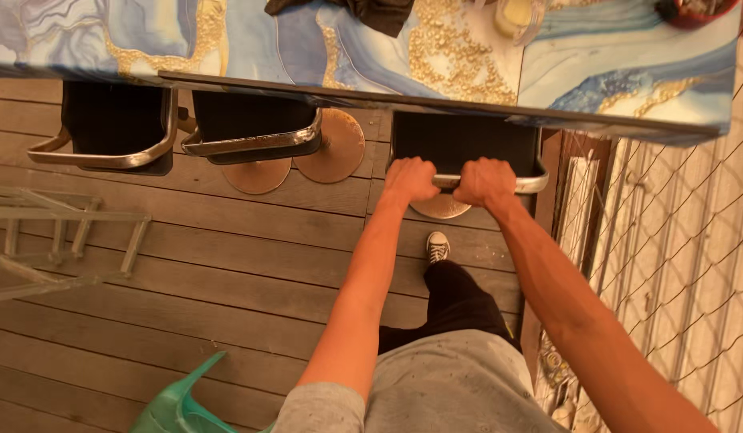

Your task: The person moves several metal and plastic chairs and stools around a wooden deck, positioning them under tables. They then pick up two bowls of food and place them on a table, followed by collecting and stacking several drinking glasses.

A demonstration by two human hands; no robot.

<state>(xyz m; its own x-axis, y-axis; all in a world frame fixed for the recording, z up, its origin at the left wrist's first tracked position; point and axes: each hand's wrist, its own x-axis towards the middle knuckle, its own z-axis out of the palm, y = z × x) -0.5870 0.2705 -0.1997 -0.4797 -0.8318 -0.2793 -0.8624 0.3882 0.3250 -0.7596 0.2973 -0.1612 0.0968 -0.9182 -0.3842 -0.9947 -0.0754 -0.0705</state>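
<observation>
My left hand (pixel 410 178) and right hand (pixel 485 181) each have their grip wrapped tight around the metal back rail (pixel 532 184) of the black bar stool (pixel 464 143), tucked under the marbled blue bench (pixel 612 72) at twelve o'clock; two more stools (pixel 251 128) stand at ten o'clock.

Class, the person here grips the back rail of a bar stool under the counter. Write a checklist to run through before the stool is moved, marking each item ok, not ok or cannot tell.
1. Left hand closed on the stool's metal rail: ok.
2. Right hand closed on the same rail: ok.
3. Hands set evenly on the rail: not ok, both sit toward its left half.
4. Shoe away from the stool's round base: not ok, it stands just behind it.
5. Neighbouring stool apart from this one: ok, a gap shows.
6. Seat free of the counter edge: cannot tell, the counter hides it.
</observation>
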